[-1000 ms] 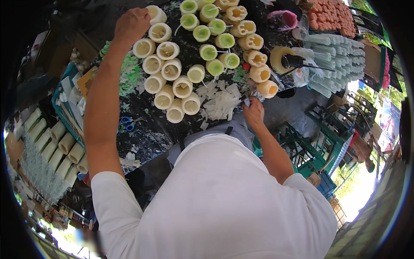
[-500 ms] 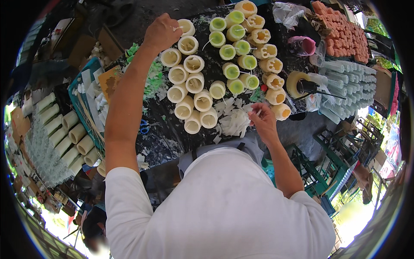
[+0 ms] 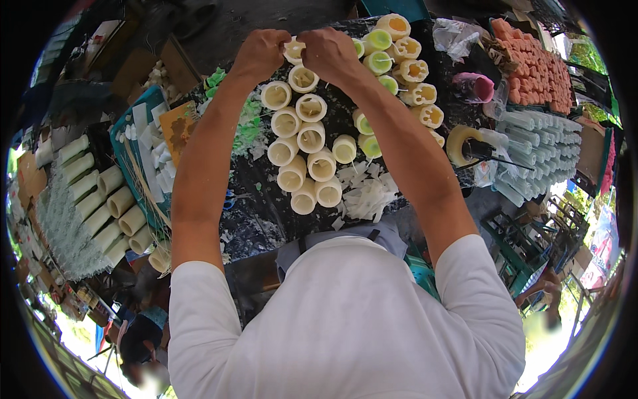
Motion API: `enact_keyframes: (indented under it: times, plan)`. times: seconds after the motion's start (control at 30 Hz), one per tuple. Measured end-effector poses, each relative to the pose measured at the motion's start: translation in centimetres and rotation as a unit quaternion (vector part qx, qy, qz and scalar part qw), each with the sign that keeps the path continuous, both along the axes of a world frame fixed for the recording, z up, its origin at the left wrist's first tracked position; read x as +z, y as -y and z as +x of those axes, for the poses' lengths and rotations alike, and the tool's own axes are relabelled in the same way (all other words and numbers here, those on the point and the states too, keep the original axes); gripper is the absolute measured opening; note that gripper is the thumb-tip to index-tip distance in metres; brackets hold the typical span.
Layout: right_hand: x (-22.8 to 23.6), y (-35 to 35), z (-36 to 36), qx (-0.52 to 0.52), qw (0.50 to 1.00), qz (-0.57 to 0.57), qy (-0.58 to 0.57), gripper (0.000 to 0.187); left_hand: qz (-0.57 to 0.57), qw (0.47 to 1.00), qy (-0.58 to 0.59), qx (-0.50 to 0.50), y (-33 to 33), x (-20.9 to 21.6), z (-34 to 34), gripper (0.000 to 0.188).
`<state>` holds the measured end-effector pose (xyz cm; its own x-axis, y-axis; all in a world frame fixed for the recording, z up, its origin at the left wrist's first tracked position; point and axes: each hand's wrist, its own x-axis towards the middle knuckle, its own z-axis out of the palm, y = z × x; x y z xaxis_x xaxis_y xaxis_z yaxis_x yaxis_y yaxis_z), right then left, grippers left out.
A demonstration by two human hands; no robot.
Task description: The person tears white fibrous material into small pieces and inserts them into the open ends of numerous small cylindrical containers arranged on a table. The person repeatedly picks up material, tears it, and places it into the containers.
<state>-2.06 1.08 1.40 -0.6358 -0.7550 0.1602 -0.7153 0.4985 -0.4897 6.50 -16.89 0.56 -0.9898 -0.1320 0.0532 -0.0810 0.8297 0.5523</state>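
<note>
My left hand point(image 3: 261, 54) is closed, its fingertips at the left rim of a cream hollow candle point(image 3: 293, 52) at the far end of a double row. Across from it, my right hand point(image 3: 328, 54) is closed too, its fingers at that candle's right rim. Whatever the fingers pinch is too small or hidden to make out. Similar cream hollow candles point(image 3: 311, 137) stand upright toward me. White wax strips point(image 3: 367, 193) lie in a loose heap at the near end. My right forearm partly covers green-filled candles point(image 3: 379, 62) and orange-filled candles point(image 3: 420, 94).
Green wax scraps point(image 3: 247, 123) lie left of the rows. Further left are a teal tray point(image 3: 119, 143) of white pieces and cream cylinders point(image 3: 121, 201). To the right stand a pink cup point(image 3: 473, 87), a container with a dark handle point(image 3: 464, 145), orange blocks point(image 3: 531, 63) and clear tubes point(image 3: 538, 143).
My right hand has left the heap of wax strips and moved far forward to the last cream candle, beside my left hand. My left hand stays near that candle.
</note>
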Motion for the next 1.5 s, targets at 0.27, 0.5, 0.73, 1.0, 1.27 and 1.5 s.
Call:
enact_keyframes:
  times: [0.27, 0.5, 0.73, 1.0, 1.27, 1.5]
  plan:
    - [-0.5, 1.3, -0.9, 0.037, 0.998, 0.03, -0.039, 0.015, -0.037, 0.999, 0.002, -0.037, 0.5, -1.0, 0.5, 0.014]
    - [-1.4, -0.6, 1.2, -0.089, 0.987, -0.127, -0.033, 0.016, -0.017, 0.999, -0.031, -0.023, 0.3, -0.8, 0.0, 0.019]
    - [0.2, -1.8, 3.0, -0.208, 0.949, -0.208, 0.112, 0.015, -0.049, 0.995, -0.045, -0.072, -0.3, -0.7, -1.5, 0.016]
    - [1.0, -0.9, 0.3, -0.114, 0.968, -0.194, 0.109, 0.015, -0.071, 0.995, -0.032, 0.065, -2.2, -1.4, 1.8, 0.008]
    - [-0.8, 0.3, 0.1, 0.007, 0.994, -0.102, -0.033, 0.011, -0.027, 0.984, -0.176, 0.024, -3.7, -1.9, 2.5, 0.015]
    - [0.0, -1.1, 0.0, -0.011, 1.0, -0.029, -0.005, 0.046, 0.113, 0.985, -0.1, 0.087, -3.0, -1.5, 1.9, 0.02]
